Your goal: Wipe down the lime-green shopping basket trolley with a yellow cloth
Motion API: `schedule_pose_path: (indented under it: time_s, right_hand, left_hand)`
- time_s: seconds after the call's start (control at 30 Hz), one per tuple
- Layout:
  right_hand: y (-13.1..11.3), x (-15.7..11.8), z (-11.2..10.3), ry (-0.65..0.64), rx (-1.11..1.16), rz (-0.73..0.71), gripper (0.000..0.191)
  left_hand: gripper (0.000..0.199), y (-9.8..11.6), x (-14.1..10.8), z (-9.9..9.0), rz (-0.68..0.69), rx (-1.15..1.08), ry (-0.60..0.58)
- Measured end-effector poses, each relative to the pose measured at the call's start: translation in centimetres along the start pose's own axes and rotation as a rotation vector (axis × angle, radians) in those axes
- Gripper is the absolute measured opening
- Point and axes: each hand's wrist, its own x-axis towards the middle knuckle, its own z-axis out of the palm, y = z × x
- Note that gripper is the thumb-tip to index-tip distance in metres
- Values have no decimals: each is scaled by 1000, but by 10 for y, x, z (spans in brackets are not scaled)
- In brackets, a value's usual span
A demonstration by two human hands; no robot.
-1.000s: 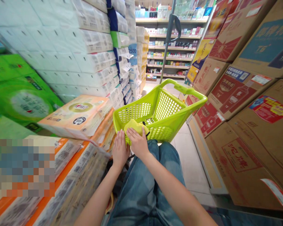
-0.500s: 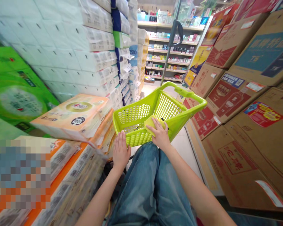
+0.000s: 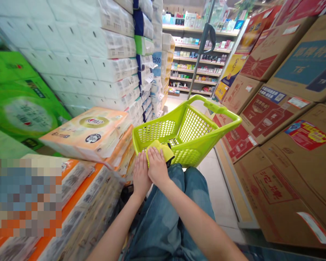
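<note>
Our right hand (image 3: 158,167) holds a cloth (image 3: 167,152) against the basket (image 3: 203,140); we cannot tell whether our left hand (image 3: 141,177) grips the rim.

the right-hand grip (image 3: 157,166) holds a yellow cloth (image 3: 167,150) against the near rim of a green basket (image 3: 188,155); the left-hand grip (image 3: 141,176) rests at its corner. cartons (image 3: 271,108) stand at right.

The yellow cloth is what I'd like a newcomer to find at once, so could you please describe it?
In the aisle between stacked white packs and cardboard boxes, find the lime-green basket. Toward the left end of its near side, as pictured, the yellow cloth lies under the person's right hand. Its dark edging and soft, solid surface set it apart from the basket's perforated plastic.
</note>
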Motion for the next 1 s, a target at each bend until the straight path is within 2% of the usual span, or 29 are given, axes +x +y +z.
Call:
schedule_pose_path:
  time_s: [0.1,0.23,0.4,0.5,0.6,0.7,0.87,0.93,1.0]
  right_hand:
    - [-2,-1,2,-27,9,-75,55]
    - [32,-4,-16,-61,-49,-162,61]
    - [87,-12,-46,-16,-151,-65,72]
    - [100,-14,-52,16,-162,0,77]
    - [88,-14,-43,60,-133,69,76]
    - [57,-11,-24,66,-84,97,71]
    - [5,-8,2,-6,-23,-25,63]
    - [-2,-7,3,-25,-20,-61,61]
    - [1,-8,-1,-48,-32,-93,60]
  left_hand:
    - [73,-3,0,-2,16,20,-14]
    - [72,-4,1,-5,39,42,-12]
    - [72,-2,1,-5,34,22,5]
    - [73,0,1,-4,31,7,9]
    - [74,2,0,-3,19,3,23]
    - [74,1,0,-1,22,4,27]
    - [76,-5,0,0,45,23,10]
    - [76,-8,0,-1,45,30,4]
    - [76,-9,0,-2,51,35,3]
